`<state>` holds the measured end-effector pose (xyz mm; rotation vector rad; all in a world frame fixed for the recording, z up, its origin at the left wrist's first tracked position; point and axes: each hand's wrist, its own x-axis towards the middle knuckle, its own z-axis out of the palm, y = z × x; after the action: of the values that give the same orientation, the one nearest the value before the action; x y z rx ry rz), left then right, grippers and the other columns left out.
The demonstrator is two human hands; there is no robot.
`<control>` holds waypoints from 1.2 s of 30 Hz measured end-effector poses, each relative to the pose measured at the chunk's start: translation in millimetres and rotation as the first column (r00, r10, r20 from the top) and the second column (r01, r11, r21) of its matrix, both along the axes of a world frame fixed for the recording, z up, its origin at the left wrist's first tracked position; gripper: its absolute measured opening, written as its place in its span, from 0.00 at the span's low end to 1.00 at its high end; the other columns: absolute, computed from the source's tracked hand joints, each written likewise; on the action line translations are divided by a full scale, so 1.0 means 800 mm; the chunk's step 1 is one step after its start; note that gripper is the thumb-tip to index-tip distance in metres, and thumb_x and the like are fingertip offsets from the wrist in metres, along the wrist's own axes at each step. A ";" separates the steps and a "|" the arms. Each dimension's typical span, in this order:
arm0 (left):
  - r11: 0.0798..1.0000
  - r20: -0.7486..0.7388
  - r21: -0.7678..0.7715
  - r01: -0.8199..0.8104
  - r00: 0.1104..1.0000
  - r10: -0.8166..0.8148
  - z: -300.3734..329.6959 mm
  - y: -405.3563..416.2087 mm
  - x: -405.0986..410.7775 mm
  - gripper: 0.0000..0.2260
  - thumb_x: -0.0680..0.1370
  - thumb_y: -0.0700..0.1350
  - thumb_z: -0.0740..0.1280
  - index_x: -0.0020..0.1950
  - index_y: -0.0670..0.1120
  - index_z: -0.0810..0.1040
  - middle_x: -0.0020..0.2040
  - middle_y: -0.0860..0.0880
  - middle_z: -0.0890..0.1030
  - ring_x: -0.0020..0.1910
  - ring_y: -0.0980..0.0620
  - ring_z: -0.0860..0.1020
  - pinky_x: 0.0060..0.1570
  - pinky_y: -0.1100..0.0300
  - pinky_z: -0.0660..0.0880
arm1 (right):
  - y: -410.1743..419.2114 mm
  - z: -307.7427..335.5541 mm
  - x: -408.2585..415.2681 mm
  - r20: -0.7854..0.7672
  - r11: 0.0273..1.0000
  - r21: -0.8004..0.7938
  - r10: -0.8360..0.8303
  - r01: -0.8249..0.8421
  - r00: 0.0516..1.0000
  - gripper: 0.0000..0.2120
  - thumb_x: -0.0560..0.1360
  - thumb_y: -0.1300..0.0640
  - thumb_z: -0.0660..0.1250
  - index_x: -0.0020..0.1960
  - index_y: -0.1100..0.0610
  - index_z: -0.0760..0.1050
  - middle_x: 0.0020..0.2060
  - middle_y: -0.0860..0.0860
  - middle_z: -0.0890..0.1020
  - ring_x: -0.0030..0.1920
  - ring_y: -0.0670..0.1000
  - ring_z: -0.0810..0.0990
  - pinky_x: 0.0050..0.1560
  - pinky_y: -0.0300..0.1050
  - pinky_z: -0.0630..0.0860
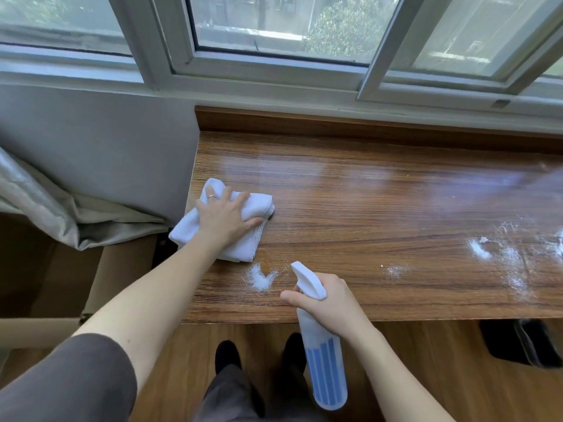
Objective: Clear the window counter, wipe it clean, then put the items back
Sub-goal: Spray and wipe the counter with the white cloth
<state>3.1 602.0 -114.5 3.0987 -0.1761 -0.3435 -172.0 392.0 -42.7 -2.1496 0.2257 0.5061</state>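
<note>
The right hand [327,303] grips a white, blue-striped spray bottle [323,357] at the desk's [380,193] near edge, long axis tilted, nozzle aimed forward-left. The left hand [224,217] presses flat on a crumpled white cloth [253,205] at the left end, near spilled white powder [260,277].

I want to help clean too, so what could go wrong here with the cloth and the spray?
1. The white cloth under the left hand hangs over the counter's left edge, so it might push the white powder off onto the floor.
2. The spray bottle in the right hand points at that powder; wetting it may smear it.
3. More powder on the right could be missed.
</note>
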 end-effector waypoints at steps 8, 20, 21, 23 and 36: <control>0.993 0.098 -0.009 0.115 0.989 -0.113 -0.020 -0.019 -0.109 0.31 0.68 0.75 0.56 0.65 0.60 0.73 0.64 0.51 0.74 0.67 0.34 0.65 0.51 0.41 0.68 | -0.010 0.006 0.011 0.013 1.000 -0.003 -0.009 0.009 1.000 0.25 0.70 0.38 0.74 0.38 0.61 0.74 0.29 0.46 0.74 0.31 0.43 0.70 0.36 0.43 0.68; 0.966 0.211 -0.081 0.247 0.951 -0.226 -0.014 -0.027 -0.229 0.23 0.69 0.70 0.61 0.54 0.56 0.78 0.55 0.49 0.78 0.60 0.36 0.73 0.44 0.45 0.68 | -0.019 0.010 0.021 -0.017 1.000 0.020 -0.017 0.017 1.000 0.22 0.70 0.39 0.74 0.37 0.59 0.76 0.29 0.47 0.75 0.31 0.43 0.71 0.36 0.43 0.67; 0.963 0.215 -0.087 0.256 0.948 -0.233 -0.015 -0.027 -0.230 0.22 0.69 0.69 0.62 0.53 0.56 0.78 0.53 0.50 0.78 0.59 0.36 0.73 0.44 0.46 0.67 | -0.019 0.011 0.022 -0.017 0.999 0.028 -0.020 0.020 1.000 0.22 0.70 0.40 0.74 0.36 0.59 0.75 0.28 0.46 0.74 0.30 0.43 0.70 0.35 0.42 0.67; 0.960 0.220 -0.098 0.263 0.946 -0.237 -0.014 -0.025 -0.228 0.20 0.69 0.69 0.62 0.52 0.57 0.77 0.51 0.52 0.78 0.58 0.38 0.73 0.42 0.48 0.66 | -0.019 0.014 0.025 -0.015 0.999 0.040 -0.025 0.026 1.000 0.23 0.70 0.40 0.74 0.36 0.59 0.74 0.28 0.46 0.73 0.30 0.44 0.69 0.35 0.42 0.66; 0.982 0.132 -0.064 0.180 0.976 -0.171 0.005 -0.066 -0.085 0.27 0.68 0.73 0.53 0.51 0.57 0.81 0.50 0.50 0.80 0.54 0.35 0.76 0.38 0.47 0.69 | -0.020 0.025 0.047 0.036 0.998 -0.005 -0.058 0.058 0.998 0.19 0.71 0.42 0.74 0.37 0.58 0.77 0.28 0.46 0.76 0.30 0.41 0.71 0.35 0.40 0.68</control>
<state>-65.0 549.1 -110.8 3.0370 -0.4564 -0.1398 -134.6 375.9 -22.8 -2.1500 0.2691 0.4341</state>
